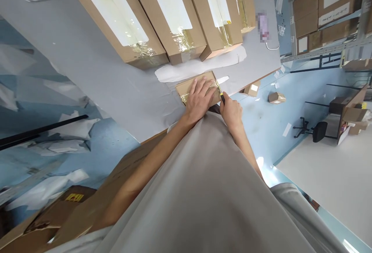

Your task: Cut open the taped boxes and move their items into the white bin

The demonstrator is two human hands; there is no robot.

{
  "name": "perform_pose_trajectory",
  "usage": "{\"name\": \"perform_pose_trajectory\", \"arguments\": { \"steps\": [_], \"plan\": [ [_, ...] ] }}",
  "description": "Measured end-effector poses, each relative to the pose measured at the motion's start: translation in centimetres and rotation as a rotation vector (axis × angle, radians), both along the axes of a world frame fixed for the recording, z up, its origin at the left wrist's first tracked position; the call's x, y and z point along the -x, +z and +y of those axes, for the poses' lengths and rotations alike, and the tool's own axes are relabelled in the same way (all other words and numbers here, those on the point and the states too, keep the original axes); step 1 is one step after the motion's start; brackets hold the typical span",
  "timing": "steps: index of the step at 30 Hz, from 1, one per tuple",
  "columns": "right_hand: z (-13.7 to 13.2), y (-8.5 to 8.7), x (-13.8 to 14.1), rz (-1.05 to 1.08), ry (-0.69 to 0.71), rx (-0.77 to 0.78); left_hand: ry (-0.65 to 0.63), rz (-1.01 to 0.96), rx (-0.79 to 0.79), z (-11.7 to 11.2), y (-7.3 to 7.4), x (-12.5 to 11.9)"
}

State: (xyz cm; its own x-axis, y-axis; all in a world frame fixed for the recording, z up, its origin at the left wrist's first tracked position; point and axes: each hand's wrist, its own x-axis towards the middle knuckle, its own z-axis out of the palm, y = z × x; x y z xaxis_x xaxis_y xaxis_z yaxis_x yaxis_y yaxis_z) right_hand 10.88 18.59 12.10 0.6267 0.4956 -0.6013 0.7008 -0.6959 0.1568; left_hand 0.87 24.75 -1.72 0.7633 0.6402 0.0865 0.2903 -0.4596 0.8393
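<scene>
A small cardboard box (186,87) with shiny clear tape lies at the table's near edge, close to my body. Flat on its top rests my left hand (200,97), fingers stretched out. My right hand (231,110) is wrapped round the black and yellow handle of a utility knife (222,97). The knife's thin blade lies along the box's right edge; whether it has pierced the tape I cannot tell. Part of the box's near side is hidden behind my hands and grey shirt.
Large taped cartons (171,16) with white labels stand in a row across the grey table (95,63). A white paper strip (200,66) lies before them. Small boxes (276,98) sit on the blue floor at right; a big open carton (69,210) is at lower left.
</scene>
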Motion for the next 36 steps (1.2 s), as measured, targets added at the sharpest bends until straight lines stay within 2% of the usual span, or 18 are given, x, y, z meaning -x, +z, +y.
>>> {"name": "perform_pose_trajectory", "arguments": {
  "steps": [6,12,19,22,27,32,36],
  "plan": [
    [0.0,1.0,-0.2,0.031,-0.006,0.013,0.004,0.035,-0.014,-0.1,0.0,0.0],
    [-1.2,1.1,-0.7,0.063,-0.017,0.046,0.007,0.061,-0.061,-0.4,-0.1,-0.1],
    [-1.8,1.6,-1.5,0.104,0.043,0.018,0.015,0.09,-0.076,0.1,0.4,0.2],
    [-1.0,1.2,-2.3,0.134,0.091,-0.053,0.019,0.108,-0.077,0.3,0.5,0.3],
    [0.0,-1.1,-3.5,0.162,0.133,-0.108,0.01,0.146,-0.082,0.4,0.7,0.4],
    [-2.3,-1.8,-5.2,0.151,0.052,0.046,0.033,0.197,-0.098,0.7,0.9,0.3],
    [-3.9,-1.2,-7.6,0.21,0.083,0.016,0.054,0.229,-0.097,0.6,0.8,0.2]
  ]
}}
